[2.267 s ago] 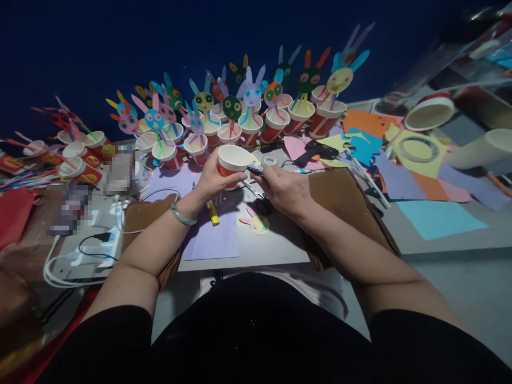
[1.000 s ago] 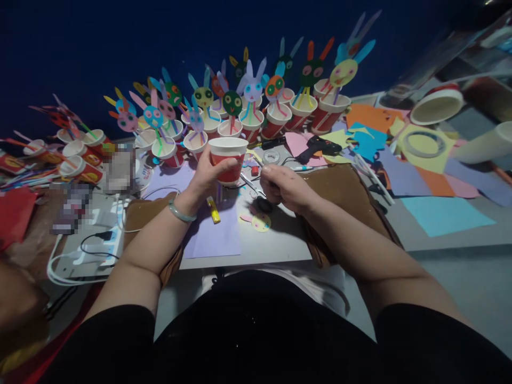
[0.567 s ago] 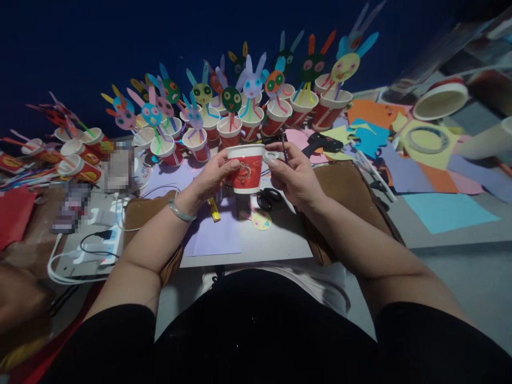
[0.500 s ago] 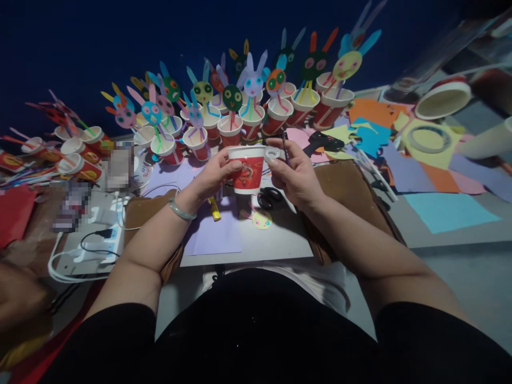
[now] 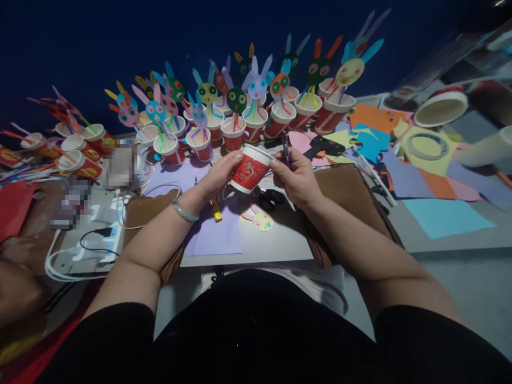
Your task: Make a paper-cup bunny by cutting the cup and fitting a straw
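Observation:
My left hand (image 5: 224, 173) is closed around the left side of a red paper cup (image 5: 251, 169) with a white rim and a pale printed figure. The cup is tilted above the table. At the cup's right edge, my right hand (image 5: 296, 176) has its thumb and fingertips against the rim. A slim dark pen-like thing (image 5: 287, 152) sticks up between its fingers. Below the cup lie black-handled scissors (image 5: 271, 199), a yellow paper rabbit face (image 5: 263, 221) with pink ears, and a yellow cutter (image 5: 216, 209) on a purple sheet (image 5: 214, 237).
Several red cups with paper rabbit heads on straws (image 5: 234, 130) stand along the back. On the right lie a black glue gun (image 5: 326, 146), coloured paper scraps (image 5: 372, 120) and a tape roll (image 5: 424, 145). A power strip (image 5: 114, 240) sits left. Another person's hand (image 5: 20, 293) is at lower left.
The cup has tipped from upright to a slant. My right hand has come to its rim, and the small white round piece seen at its fingertips is now hidden.

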Available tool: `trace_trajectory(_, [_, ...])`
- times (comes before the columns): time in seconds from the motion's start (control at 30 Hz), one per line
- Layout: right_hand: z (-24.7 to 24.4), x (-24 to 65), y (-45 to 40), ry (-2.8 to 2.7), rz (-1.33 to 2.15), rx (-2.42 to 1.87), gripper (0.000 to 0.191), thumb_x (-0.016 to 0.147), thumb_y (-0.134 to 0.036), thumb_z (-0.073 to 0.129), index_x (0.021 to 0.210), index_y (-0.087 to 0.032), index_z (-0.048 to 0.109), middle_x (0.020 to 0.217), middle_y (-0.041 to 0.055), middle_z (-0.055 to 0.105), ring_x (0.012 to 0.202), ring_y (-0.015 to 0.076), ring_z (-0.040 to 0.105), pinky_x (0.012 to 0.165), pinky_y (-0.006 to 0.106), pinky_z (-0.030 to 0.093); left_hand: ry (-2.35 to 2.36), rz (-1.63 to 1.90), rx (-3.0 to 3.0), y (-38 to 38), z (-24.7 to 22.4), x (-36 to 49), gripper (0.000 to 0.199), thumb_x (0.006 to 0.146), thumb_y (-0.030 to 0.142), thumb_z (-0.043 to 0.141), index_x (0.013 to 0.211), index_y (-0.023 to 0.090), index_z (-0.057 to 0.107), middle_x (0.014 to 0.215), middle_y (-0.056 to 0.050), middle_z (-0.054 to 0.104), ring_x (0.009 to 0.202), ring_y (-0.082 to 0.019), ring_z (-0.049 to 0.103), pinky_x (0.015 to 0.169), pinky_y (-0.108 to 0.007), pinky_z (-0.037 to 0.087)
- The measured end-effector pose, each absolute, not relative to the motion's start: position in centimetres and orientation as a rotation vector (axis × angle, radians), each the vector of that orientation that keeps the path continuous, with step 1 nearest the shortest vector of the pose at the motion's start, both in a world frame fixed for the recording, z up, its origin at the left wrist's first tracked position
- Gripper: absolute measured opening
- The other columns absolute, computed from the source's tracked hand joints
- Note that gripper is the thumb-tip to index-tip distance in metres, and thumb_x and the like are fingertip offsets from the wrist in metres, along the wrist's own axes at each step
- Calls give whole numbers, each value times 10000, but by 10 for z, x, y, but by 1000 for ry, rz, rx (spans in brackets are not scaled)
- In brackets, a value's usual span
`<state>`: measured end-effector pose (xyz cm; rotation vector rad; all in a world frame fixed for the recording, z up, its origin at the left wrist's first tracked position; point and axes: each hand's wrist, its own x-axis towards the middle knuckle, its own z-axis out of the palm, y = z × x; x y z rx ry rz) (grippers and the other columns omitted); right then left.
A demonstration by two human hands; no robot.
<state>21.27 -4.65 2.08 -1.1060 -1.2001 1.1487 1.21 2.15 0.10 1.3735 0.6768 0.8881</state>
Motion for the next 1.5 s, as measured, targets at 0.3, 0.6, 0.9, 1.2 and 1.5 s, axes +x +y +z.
trace_trajectory(0.3, [16, 214, -47, -1258, 871, -1203, 600, 783, -814, 734, 888, -282, 476, 754, -8, 490, 695, 178, 516, 561, 308, 360, 859, 1422, 2201, 8, 8, 4, 561, 932, 704, 664, 1226, 230, 719, 1239, -115, 742, 1206, -271, 698, 1098, -467, 565])
trace_trajectory(0.6, [20, 206, -58, -1309, 793, -1205, 477, 873, -702, 706, 877, -273, 497, 680, -33, 495, 671, 178, 536, 642, 331, 431, 952, 1316, 2584, 2, -8, 6, 696, 913, 723, 683, 1400, 228, 663, 1407, -157, 667, 1364, -334, 621, 1239, -511, 454])
trace_trajectory(0.9, [25, 206, -64, -1361, 740, -1202, 436, 878, -654, 712, 837, -242, 573, 706, -25, 514, 676, 151, 479, 668, 317, 434, 901, 1270, 2549, 5, -13, 8, 634, 988, 639, 601, 1457, 212, 602, 1465, -167, 652, 1407, -319, 619, 1252, -508, 466])
trace_trajectory(1.2, [28, 204, -71, -1364, 900, -1171, 436, 873, -671, 739, 1008, -264, 661, 736, -11, 521, 649, 171, 492, 601, 333, 444, 817, 1248, 2225, 12, -16, 12, 719, 828, 641, 797, 1358, 200, 593, 1344, -143, 717, 1268, -298, 702, 1125, -453, 556])
trace_trajectory(1.5, [18, 207, -66, -1285, 814, -1057, 482, 953, -755, 622, 943, -280, 542, 776, -9, 515, 641, 148, 494, 571, 314, 445, 606, 955, 1287, 18, -5, 14, 755, 692, 626, 899, 1251, 226, 586, 1152, -84, 806, 1054, -271, 800, 959, -427, 631])
